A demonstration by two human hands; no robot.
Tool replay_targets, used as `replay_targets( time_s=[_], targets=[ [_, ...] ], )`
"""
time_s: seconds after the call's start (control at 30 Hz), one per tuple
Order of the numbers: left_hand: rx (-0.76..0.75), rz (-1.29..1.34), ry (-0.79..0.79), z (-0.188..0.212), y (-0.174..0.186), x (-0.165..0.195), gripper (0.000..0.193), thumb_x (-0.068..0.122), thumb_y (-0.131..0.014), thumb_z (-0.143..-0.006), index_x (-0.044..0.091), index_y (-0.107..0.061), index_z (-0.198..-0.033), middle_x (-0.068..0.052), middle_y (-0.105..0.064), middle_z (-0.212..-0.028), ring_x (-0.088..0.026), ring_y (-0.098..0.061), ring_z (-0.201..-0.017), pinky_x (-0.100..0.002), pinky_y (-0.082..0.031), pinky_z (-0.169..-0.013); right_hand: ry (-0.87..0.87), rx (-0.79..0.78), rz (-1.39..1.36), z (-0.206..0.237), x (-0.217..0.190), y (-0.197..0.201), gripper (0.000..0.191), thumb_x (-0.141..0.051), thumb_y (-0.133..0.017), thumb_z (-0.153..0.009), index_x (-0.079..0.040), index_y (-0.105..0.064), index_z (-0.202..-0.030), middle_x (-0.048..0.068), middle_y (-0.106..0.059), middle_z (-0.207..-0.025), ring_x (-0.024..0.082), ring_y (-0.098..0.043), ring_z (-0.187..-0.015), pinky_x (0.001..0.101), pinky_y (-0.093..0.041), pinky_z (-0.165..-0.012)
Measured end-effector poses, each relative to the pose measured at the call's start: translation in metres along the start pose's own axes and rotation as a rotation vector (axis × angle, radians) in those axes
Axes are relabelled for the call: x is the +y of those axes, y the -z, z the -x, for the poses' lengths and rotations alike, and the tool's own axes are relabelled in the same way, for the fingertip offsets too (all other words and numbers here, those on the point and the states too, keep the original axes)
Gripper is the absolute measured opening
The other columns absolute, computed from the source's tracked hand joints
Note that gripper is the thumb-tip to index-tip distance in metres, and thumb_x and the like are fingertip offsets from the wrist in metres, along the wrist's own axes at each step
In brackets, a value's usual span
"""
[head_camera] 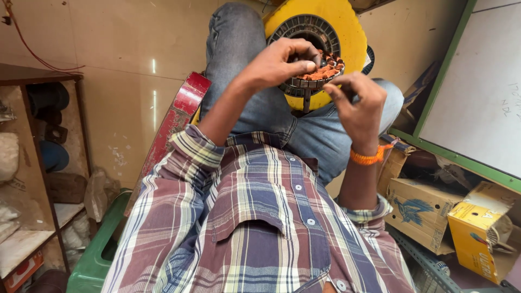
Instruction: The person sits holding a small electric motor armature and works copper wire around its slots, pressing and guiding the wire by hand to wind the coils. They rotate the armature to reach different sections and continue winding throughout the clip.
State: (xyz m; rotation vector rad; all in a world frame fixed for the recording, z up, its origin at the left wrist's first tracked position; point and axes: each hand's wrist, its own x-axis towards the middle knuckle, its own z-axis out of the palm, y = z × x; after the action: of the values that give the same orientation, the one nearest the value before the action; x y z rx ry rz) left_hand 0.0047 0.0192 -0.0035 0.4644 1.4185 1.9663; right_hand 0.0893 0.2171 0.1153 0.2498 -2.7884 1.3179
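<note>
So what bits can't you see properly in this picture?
Head view:
- Round wound motor part: the left hand covers its near side.
- Right hand: fingertips curl out of sight, so any tool in them is hidden.
- Yellow disc: top cut off by the frame edge.
- Shelf items: too dim and blurred to name.

At lower right of the frame, a yellow carton (480, 239) leans beside a brown cardboard box (415, 212) bearing a blue bird picture.
</note>
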Motion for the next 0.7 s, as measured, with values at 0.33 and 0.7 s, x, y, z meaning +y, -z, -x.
replay_targets(
  time_s=[0.33,0.7],
  targets=[
    [-0.254,-0.252,-0.083,0.001,0.03,0.025,0.019,0.013,-0.071,-0.098,0.002,-0.069,-0.113,-0.002,-0.066,-0.106,-0.012,-0.061,-0.101,-0.029,-0.052,-0.092,-0.123,0.072,-0.159,0.03,-0.009,-0.048,0.01,0.004,-0.077,-0.095,0.002,-0.07,-0.102,0.006,-0.07,-0.084,0.008,-0.061,-0.07,0.0241,-0.047,-0.064],
    [-0.09,-0.441,-0.218,0.014,0.024,0.035,0.02,0.02,-0.076,-0.094,0.01,-0.075,-0.111,-0.005,-0.06,-0.102,-0.02,-0.062,-0.1,-0.034,-0.051,-0.09,-0.094,0.143,-0.12,0.047,0.037,-0.084,0.006,0.003,-0.073,-0.095,0.003,-0.07,-0.1,0.01,-0.068,-0.078,0.011,-0.061,-0.066,0.029,-0.047,-0.061]
  ],
)
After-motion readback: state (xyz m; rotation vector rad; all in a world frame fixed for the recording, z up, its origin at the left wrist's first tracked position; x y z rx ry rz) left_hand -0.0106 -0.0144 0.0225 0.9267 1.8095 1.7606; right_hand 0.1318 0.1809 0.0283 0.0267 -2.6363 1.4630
